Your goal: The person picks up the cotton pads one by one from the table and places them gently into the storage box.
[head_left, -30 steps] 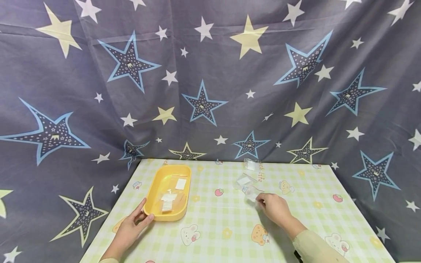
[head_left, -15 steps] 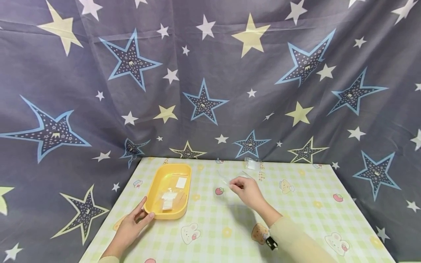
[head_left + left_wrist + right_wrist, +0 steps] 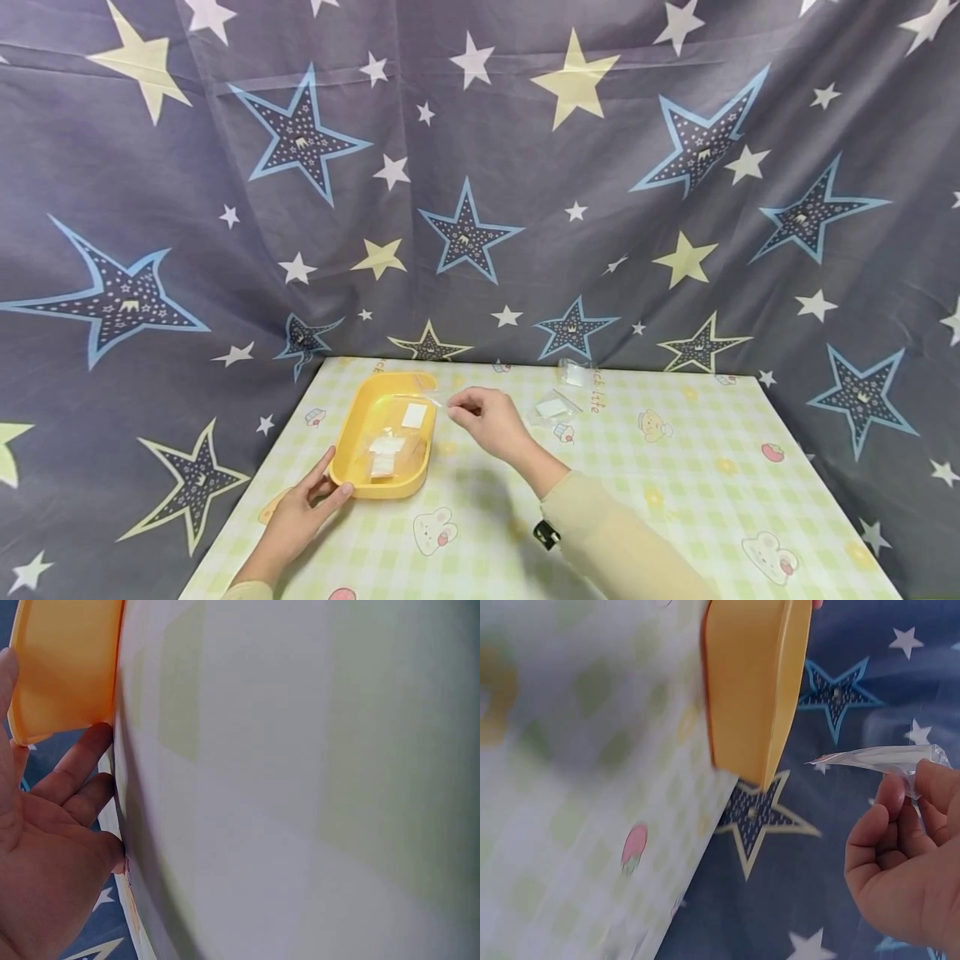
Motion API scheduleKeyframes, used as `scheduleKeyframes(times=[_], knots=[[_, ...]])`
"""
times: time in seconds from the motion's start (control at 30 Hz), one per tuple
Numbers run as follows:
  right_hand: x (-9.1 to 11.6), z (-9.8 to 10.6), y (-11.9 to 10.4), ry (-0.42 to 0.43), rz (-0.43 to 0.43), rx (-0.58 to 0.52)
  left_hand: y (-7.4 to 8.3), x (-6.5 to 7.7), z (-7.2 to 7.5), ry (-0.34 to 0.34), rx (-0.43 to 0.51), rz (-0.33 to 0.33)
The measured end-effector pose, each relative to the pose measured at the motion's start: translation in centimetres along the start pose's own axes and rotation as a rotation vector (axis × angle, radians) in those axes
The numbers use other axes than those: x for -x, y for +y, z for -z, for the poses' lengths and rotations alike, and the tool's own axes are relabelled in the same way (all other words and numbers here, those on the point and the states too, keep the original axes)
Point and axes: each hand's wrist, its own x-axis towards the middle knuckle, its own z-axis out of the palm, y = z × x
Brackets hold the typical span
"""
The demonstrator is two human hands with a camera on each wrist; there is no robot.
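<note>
R hand [image 3: 491, 421] pinches a thin, clear, crinkly plastic bag [image 3: 877, 757], whitish inside, tapering to its free end, held up by far R corner of yellow tray [image 3: 390, 490]. L hand [image 3: 296, 521] grips tray's near L corner, nr desk's [image 3: 705, 492] L edge; more clear bags w/ white slips [image 3: 384, 447] inside.

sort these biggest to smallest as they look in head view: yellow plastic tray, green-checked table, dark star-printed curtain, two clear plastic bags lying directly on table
Dark star-printed curtain
Green-checked table
Yellow plastic tray
Nearer clear plastic bag and farther clear plastic bag: too alike to rank, and their distances differ
</note>
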Motion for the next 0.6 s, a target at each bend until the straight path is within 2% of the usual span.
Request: scheduleKeyframes(times=[0.2,0.37,0.6], knots=[[-0.5,-2.8,-1.1,-0.057,-0.036,-0.031,-0.1,0.1,0.0,0.004,0.013,-0.003],[-0.6,-4.6,-1.5,-0.087,-0.032,-0.034,-0.3,0.0,-0.1,0.009,0.018,0.006],[-0.3,-6.1,-1.4,-0.239,-0.031,0.138,-0.1,0.1,-0.1,0.014,0.030,0.012]])
